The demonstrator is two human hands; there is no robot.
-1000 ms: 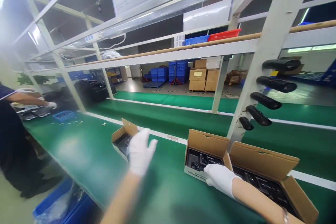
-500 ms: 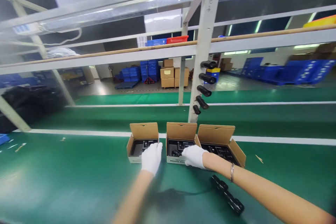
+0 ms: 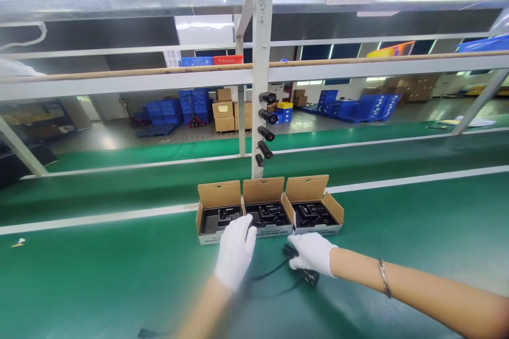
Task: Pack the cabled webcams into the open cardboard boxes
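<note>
Three open cardboard boxes stand side by side: a left box [image 3: 219, 194], a middle box [image 3: 263, 190] and a right box [image 3: 307, 189], each with a black tray inside. Black parts and cables fill much of the middle and right trays; the left tray has a bare section. My left hand [image 3: 235, 251], white-gloved, is over the front edges of the left and middle boxes, its fingers stretched and thumb apart. In front of the right box, my right hand [image 3: 312, 252], also gloved, closes round a black cylindrical device [image 3: 310, 277] with a thin cord.
A white post [image 3: 260, 42] behind the boxes carries several black tubes [image 3: 265, 133]. The green table [image 3: 99, 275] extends to both sides, crossed by a white strip [image 3: 119, 217]. A dark object [image 3: 149, 333] lies at the lower edge. Shelf rails [image 3: 127, 87] span above.
My view has turned right. My right hand has left the middle box and taken hold of the black device on the table. The boxes stand closer together, and my left hand has shifted toward the middle box.
</note>
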